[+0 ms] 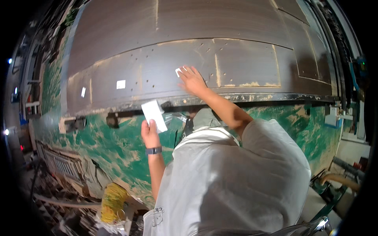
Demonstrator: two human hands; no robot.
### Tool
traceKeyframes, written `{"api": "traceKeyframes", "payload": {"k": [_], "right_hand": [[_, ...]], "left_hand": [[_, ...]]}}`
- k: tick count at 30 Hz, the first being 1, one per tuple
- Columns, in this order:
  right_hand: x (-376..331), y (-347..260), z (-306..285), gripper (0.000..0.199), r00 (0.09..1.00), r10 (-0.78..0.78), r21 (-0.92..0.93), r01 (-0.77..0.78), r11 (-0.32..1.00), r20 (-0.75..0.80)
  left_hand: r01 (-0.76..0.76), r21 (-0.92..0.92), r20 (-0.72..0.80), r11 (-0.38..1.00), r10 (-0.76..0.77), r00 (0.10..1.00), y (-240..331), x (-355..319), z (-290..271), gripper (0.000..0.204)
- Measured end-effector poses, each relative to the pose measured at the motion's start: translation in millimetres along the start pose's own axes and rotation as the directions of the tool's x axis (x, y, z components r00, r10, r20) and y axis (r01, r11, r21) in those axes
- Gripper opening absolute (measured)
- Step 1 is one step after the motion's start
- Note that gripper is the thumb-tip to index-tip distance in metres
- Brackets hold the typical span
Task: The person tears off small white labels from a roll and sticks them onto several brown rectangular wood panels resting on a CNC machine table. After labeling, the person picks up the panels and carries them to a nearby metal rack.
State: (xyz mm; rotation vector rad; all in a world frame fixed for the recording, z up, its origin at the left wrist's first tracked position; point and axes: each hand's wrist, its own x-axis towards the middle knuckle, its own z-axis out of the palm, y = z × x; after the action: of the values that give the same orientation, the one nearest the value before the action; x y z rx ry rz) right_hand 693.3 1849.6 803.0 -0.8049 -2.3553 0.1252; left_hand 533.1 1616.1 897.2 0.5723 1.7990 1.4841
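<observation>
A worn green floor, scuffed pale in patches, fills the middle and lower left of the frame, with a coil of yellow cord near the bottom edge. At the far left, dim shelving stands with small bright lights at the rim. At the right edge, a machine rail with cables runs upward.
</observation>
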Motion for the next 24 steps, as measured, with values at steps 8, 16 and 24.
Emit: {"api": "traceKeyframes", "payload": {"k": [8,16,24], "right_hand": [[-49,-142,-126,0.033,0.784,0.224,0.615,-0.6,0.512,0.578],[-123,-129,-194,0.041,0.961,0.165,0.356,-0.238,0.904,0.223],[-148,-38,-202,0.008,0.912,-0.165,0.507,-0.053,0.86,0.375]], "left_hand": [[-0.021,-0.04,-0.052,0.999,0.019,0.998,-47,-104,3,0.019],[0.082,-0.234,0.136,0.969,-0.051,0.989,-73,-182,66,0.013],[0.115,-0.13,0.295,0.985,-0.072,0.953,-58,-179,128,0.025]]}}
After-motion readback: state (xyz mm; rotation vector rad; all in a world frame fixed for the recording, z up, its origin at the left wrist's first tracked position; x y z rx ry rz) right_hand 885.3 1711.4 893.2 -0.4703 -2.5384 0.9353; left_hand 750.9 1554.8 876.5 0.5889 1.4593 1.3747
